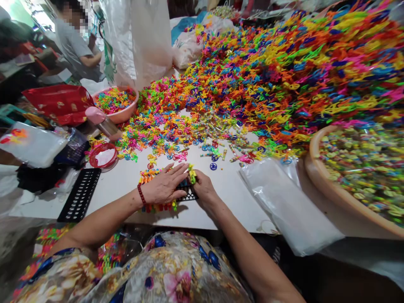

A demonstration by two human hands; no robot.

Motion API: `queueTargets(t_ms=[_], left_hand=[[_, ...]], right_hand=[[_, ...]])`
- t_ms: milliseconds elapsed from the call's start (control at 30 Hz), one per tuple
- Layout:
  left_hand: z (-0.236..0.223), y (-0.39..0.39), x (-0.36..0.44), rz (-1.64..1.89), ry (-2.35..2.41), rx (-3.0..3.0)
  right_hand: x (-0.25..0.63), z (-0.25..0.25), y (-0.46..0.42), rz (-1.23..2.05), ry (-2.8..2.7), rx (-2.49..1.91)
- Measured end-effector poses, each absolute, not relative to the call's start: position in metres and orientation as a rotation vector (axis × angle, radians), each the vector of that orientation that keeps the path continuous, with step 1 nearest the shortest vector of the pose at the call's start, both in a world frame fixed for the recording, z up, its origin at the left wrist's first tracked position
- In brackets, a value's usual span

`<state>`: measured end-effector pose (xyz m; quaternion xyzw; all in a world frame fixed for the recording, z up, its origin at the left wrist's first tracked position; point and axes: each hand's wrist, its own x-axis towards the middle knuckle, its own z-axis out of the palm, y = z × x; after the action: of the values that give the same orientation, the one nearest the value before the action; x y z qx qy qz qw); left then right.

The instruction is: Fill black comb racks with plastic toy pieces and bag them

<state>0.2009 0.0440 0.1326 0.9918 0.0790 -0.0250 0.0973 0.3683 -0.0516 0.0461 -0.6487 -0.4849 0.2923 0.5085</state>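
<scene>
My left hand (164, 185) lies flat, fingers stretched out, over a black perforated tray (189, 193) lined with small coloured plastic toys (156, 207). A red bead bracelet is on that wrist. My right hand (203, 187) is beside it, its fingers pinched on a yellow-green plastic toy piece (192, 173) at the tray's far edge. Just beyond both hands a huge heap of tiny multicoloured plastic bicycles (284, 71) spreads over the white table (126, 181).
A second black perforated tray (80, 194) lies left. A red basket (102, 155), a pink bottle (101, 120) and a pink bowl of toys (115, 101) stand beyond. Clear plastic bags (284, 202) and a tan basin of candies (360, 168) are right. Another person (75, 42) sits far left.
</scene>
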Motion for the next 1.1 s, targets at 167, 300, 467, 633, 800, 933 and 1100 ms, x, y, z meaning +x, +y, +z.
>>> queueTargets(t_ms=[167, 300, 467, 633, 800, 933, 1100], left_hand=[[0.13, 0.045, 0.199, -0.032, 0.229, 2.912], [0.127, 0.045, 0.198, 0.011, 0.218, 2.897], [0.128, 0.045, 0.2, -0.021, 0.21, 2.92], [0.128, 0.045, 0.202, -0.085, 0.202, 2.958], [0.127, 0.047, 0.201, -0.065, 0.217, 2.982], [0.126, 0.047, 0.201, -0.06, 0.204, 3.018], [0.125, 0.049, 0.199, -0.019, 0.159, 3.042]], right_hand=[[0.369, 0.038, -0.046, 0.613, -1.346, -1.54], [0.376, 0.033, -0.045, 0.578, -1.472, -1.578], [0.376, 0.022, -0.042, 0.566, -1.612, -1.538], [0.377, 0.02, -0.04, 0.565, -1.649, -1.6], [0.399, 0.039, -0.025, 0.522, -1.633, -1.825], [0.425, 0.054, -0.007, 0.264, -1.549, -2.304], [0.433, 0.059, -0.008, 0.129, -1.558, -2.576]])
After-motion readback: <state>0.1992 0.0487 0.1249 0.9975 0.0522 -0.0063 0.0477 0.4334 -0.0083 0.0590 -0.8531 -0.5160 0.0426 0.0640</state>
